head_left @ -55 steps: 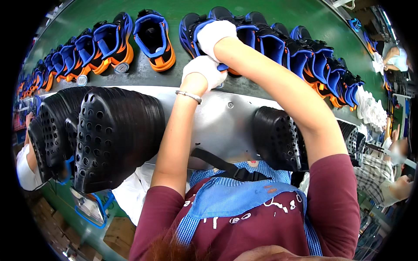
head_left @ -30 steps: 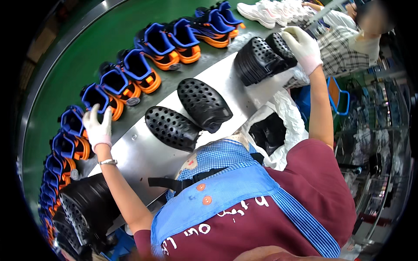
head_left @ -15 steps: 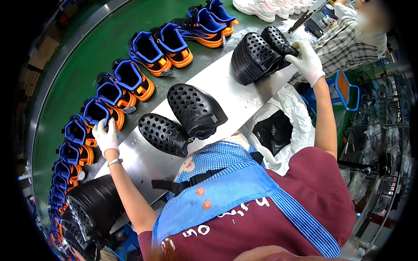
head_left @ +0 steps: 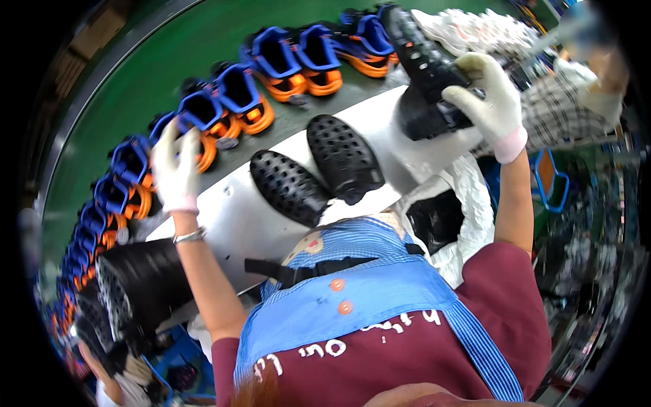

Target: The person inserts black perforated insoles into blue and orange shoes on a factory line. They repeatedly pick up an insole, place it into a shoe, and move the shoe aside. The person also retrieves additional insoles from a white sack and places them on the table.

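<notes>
My right hand, in a white glove, grips a black perforated shoe-shaped insert at its back end, between thumb and fingers. The insert is held over a stack of the same black inserts, which it partly hides. My left hand, also gloved in white, is held with thumb and fingers apart beside a blue, black and orange sneaker. I cannot tell whether the fingertips touch that shoe. Between my hands, two more black inserts, one left and one right, lie on a metal shelf.
Blue and orange sneakers line the edge of a green conveyor belt. White shoes stand at the far right. A large black insert stack sits at lower left. A white sack hangs by my right side. Another person is beyond it.
My right hand has brought the black insert up and forward over the stack, its tip now toward the sneakers. My left hand has moved slightly forward. The view has shifted.
</notes>
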